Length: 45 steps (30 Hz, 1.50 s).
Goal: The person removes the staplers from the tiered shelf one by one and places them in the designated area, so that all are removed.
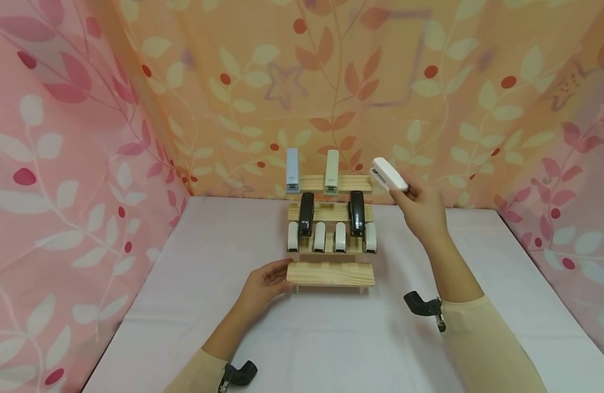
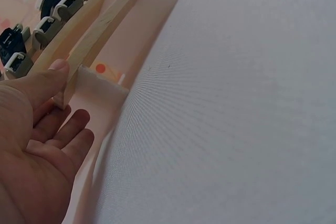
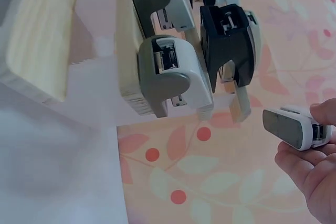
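My right hand point(image 1: 426, 214) holds a white stapler point(image 1: 389, 173) in the air, right of the top step of a wooden display rack. Its grey underside shows in the right wrist view, between thumb and fingers. With thumb and index finger, my left hand point(image 1: 265, 286) pinches the left end of the rack's bottom step point(image 1: 330, 274), a bare wooden board on clear supports. On the top step stand a blue stapler point(image 1: 292, 169) and a pale green stapler point(image 1: 331, 170). Two black staplers, left point(image 1: 306, 214) and right point(image 1: 357, 213), sit one step lower.
Several small white staplers, such as the rightmost one point(image 1: 371, 237), line the step above the bottom board. The rack stands on a table with a white cloth point(image 1: 208, 234). Behind it hangs an orange leaf-patterned curtain point(image 1: 223, 109), with pink curtain point(image 1: 61, 164) at the sides.
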{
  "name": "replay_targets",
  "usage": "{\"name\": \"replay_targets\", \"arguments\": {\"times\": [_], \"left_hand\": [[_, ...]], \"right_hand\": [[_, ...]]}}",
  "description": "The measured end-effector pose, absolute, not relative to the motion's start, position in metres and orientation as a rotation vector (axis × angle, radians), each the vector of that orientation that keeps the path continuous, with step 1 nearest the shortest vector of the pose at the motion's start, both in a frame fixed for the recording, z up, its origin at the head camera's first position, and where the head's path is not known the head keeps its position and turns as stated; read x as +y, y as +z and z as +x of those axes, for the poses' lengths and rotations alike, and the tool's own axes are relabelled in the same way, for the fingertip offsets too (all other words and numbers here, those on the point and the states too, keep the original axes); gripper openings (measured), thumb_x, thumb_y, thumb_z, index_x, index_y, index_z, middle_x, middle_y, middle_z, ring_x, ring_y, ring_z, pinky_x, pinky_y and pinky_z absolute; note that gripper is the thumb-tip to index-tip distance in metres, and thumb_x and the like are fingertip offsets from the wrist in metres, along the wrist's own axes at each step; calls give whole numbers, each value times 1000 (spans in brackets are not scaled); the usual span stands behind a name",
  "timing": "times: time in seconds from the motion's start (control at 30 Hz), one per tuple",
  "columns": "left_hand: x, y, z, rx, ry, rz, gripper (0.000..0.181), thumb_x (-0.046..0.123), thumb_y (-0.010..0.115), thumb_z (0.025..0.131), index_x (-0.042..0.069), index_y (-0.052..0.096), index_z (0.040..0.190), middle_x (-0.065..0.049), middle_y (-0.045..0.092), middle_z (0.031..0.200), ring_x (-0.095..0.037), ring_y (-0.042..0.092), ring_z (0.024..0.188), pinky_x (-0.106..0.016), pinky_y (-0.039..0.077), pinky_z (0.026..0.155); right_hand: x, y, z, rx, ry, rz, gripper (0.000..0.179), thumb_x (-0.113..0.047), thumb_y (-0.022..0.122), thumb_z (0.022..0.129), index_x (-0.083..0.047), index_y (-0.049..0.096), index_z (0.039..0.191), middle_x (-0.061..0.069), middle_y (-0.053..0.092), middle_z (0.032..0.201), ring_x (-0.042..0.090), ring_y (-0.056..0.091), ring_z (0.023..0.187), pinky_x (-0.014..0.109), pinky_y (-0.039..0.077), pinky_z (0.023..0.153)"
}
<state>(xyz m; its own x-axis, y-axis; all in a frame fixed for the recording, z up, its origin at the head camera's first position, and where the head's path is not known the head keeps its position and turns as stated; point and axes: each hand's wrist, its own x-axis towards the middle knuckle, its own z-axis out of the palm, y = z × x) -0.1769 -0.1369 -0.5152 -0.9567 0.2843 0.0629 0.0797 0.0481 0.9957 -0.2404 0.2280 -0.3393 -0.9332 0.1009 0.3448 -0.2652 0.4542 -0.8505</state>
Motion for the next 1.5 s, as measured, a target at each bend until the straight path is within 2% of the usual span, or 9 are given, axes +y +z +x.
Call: {"name": "replay_targets", "arguments": {"times": [0.17,0.33,0.53,0.8,1.1,1.23,1.5], "left_hand": [[-138,-516,-177,2172,2040,365,61,10,84,85,3,59,140,-12,61,144,-29,59,132,-24,54,103],[-139,-517,-178,2172,2039,370,62,11,85,85,4,60,140,-11,61,144,-29,59,132,-24,54,103],[-141,-516,-179,2184,2032,375,61,11,85,85,5,60,140,-10,62,143,-28,60,132,-25,54,104],[-140,-517,-181,2171,2036,398,62,11,84,85,2,59,141,-13,60,145,-30,59,132,-26,54,104],[-140,-518,-179,2176,2037,370,61,11,85,84,4,60,140,-9,61,144,-28,60,132,-25,54,103],[-139,-519,-178,2188,2034,381,61,11,85,84,2,60,139,-12,60,145,-30,60,131,-25,54,103],[-139,-519,-177,2201,2020,434,60,9,83,86,3,60,141,-12,57,148,-31,56,135,-28,51,108]], "right_hand": [[233,-345,-223,-2285,1553,154,54,-11,69,99,-3,51,149,21,55,146,32,57,131,24,53,100],[238,-355,-207,-2236,1575,98,56,-10,71,97,-4,51,149,20,53,148,32,56,132,17,52,97],[244,-371,-197,-2239,1575,49,56,-14,72,98,-1,51,148,21,53,147,31,56,132,16,52,96],[252,-391,-195,-2234,1581,-5,57,-13,72,98,-5,50,150,20,52,148,31,56,131,15,52,95],[255,-411,-194,-2259,1565,-11,59,-14,71,98,1,47,150,21,50,149,36,53,133,14,51,94],[255,-419,-196,-2254,1573,-7,58,-10,71,98,5,47,148,23,51,148,38,52,133,11,50,93],[257,-440,-202,-2248,1660,-85,59,-9,71,97,3,47,150,24,52,147,34,51,135,11,50,94]]}}
